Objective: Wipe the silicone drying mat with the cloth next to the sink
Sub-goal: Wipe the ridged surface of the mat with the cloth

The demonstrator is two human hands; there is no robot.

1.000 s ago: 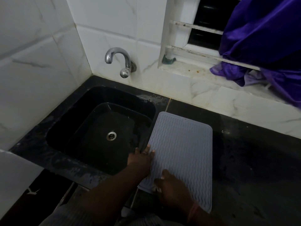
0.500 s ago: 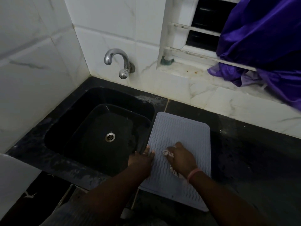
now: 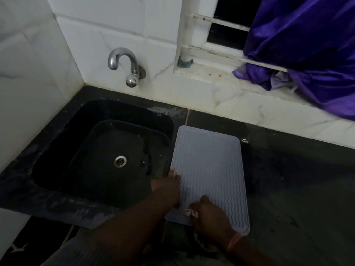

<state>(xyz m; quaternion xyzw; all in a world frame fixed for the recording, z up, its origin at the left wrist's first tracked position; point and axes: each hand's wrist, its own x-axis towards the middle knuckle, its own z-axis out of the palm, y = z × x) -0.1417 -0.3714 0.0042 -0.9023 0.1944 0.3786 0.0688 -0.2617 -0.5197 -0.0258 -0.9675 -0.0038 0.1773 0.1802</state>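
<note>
Wiping near edge of mat [image 3: 208, 169], which lies flat on dark table [image 3: 297, 189] just right of sink [image 3: 107, 160]. Right hand [image 3: 210, 215] is bunched around small cloth [image 3: 191, 212]; left hand [image 3: 166, 186] presses mat's left edge, fingers flat. Mat looks light, floppy, likely slippery when wet: pin an edge.

Head view, steeply down, close.

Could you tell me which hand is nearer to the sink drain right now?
The left hand. It rests on the mat's sink-side edge, just right of the drain. The right hand, gripping the cloth, sits farther away at the mat's near end.
</note>
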